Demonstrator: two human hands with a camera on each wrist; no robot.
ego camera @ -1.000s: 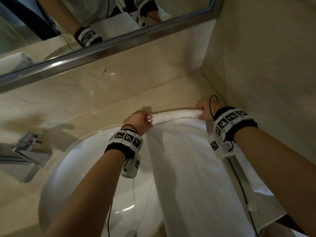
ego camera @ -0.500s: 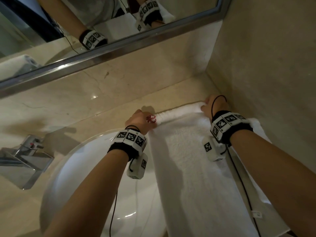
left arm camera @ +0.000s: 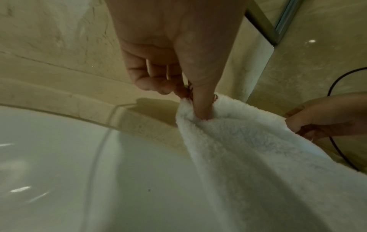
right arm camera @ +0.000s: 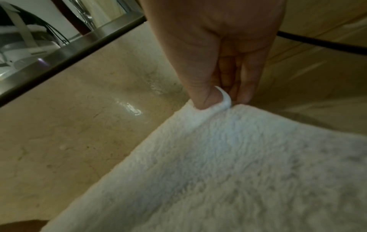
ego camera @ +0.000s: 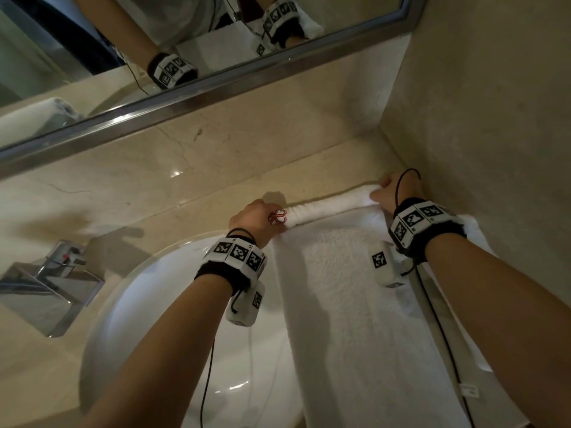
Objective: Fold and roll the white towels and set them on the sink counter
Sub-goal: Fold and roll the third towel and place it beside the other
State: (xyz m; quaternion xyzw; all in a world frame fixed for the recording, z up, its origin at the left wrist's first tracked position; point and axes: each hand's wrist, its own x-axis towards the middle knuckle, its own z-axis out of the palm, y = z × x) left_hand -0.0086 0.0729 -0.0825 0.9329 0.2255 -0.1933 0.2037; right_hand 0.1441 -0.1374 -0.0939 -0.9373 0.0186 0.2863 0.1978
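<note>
Beige marble walls (ego camera: 494, 88), steel-framed mirror (ego camera: 185, 97) above

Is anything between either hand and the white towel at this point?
No. The left hand and right hand already pinch opposite ends of the white towel at its rolled far edge on the sink counter.

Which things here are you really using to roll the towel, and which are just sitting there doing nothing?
In use:
- white towel, far end rolled up
- left hand, pinching the roll's left end
- right hand, pinching its right end
- sink counter, under the roll

Just there:
- sink basin, partly covered by the towel
- faucet
- mirror
</note>
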